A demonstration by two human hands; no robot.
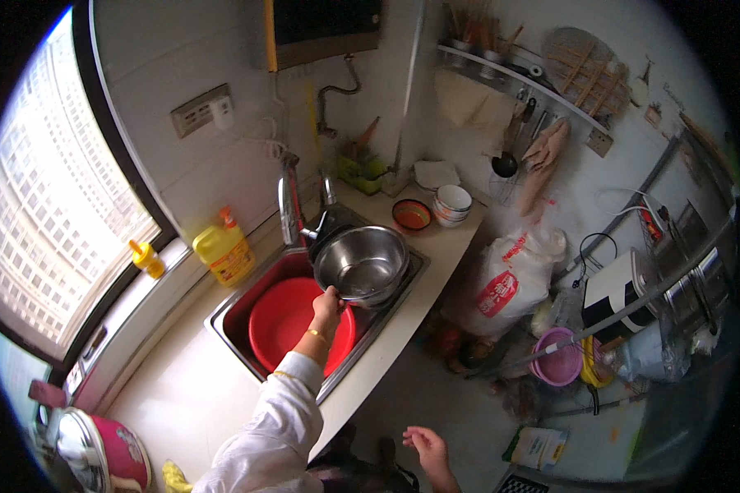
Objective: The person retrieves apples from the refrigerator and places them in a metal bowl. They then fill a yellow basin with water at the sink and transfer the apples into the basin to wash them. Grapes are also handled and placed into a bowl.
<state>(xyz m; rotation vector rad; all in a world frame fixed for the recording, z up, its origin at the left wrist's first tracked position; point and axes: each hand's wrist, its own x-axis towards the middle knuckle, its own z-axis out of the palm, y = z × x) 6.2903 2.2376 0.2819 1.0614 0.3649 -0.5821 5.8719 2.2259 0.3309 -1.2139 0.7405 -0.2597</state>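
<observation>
My left hand grips the near rim of a stainless steel bowl, which is over the right part of the sink, beside the faucet. Below and left of it, a red plastic basin sits in the sink, partly hidden by my forearm. Low in the view, to the right of the counter, my right hand holds nothing; its fingers are loosely bent and it is over the floor.
A yellow pump bottle stands left of the sink. Stacked bowls and an orange bowl are at the counter's far end. A rice cooker is at lower left. Bags and a pink bucket stand at right.
</observation>
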